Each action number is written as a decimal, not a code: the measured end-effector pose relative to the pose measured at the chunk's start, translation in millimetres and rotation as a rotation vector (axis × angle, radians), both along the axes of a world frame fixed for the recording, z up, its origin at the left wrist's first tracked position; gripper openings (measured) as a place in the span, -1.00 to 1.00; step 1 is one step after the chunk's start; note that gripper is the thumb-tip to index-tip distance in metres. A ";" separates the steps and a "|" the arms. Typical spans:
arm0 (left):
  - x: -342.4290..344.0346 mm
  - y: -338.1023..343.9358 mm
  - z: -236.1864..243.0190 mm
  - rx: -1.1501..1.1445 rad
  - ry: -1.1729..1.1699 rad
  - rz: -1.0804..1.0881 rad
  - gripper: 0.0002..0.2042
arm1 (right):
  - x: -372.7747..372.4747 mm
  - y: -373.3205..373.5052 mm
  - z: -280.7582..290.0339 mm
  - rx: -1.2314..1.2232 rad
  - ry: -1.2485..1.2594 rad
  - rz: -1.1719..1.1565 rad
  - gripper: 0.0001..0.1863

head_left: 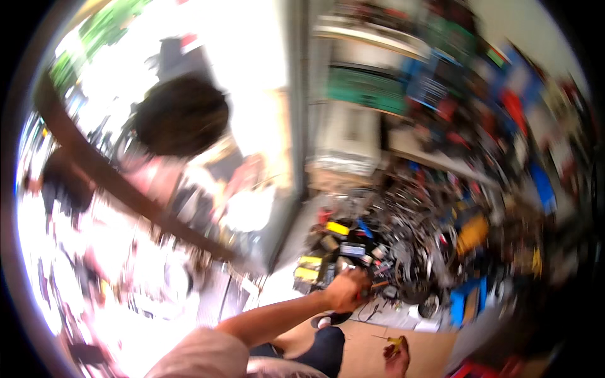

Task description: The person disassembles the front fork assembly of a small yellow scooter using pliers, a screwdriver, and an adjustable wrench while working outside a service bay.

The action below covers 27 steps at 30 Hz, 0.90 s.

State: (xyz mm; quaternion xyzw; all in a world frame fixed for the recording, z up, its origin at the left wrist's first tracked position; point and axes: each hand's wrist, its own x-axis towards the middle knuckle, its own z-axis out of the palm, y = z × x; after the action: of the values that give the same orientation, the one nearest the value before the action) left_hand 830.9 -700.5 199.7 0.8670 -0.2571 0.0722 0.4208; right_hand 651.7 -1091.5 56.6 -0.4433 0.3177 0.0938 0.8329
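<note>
Fingers of a bare left hand [348, 291] curl just right of flat yellow-and-black rectangular boxes [307, 273], too blurred to tell whether they pinch anything. Nearer the wearer, the fingers of the right hand [396, 360] close around a yellow-handled tool with a thin shaft [395, 341], above a tan cardboard sheet [362, 340]. Beyond both hands' fingers spreads a tangled heap of grey metal parts [413, 252]; to their right sits an angular blue box [460, 305]. With the shaft apparently meeting no part, work looks barely begun; nothing appears finished, and what remains cannot be told.
</note>
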 end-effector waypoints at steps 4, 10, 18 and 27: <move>-239.6 146.8 -55.4 0.001 0.552 0.344 -0.60 | -37.5 140.1 103.2 0.129 0.015 0.264 -0.60; -470.9 320.2 -26.4 -0.140 0.588 1.403 -0.68 | -51.7 393.0 112.7 0.137 -0.019 0.994 -0.76; -639.0 455.3 -47.7 -0.702 0.521 2.019 -0.51 | -83.0 610.3 146.0 -0.141 -0.002 1.373 -0.90; -841.2 536.3 -132.2 -0.898 0.500 2.532 -0.52 | -118.5 891.8 56.1 -0.448 -0.206 1.724 -0.84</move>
State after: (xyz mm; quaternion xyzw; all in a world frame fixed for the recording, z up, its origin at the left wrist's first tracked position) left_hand -10.3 -164.2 67.4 0.2869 0.8330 0.3236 0.3449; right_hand 533.3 -199.7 112.7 -0.6864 -0.1908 0.5823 0.3916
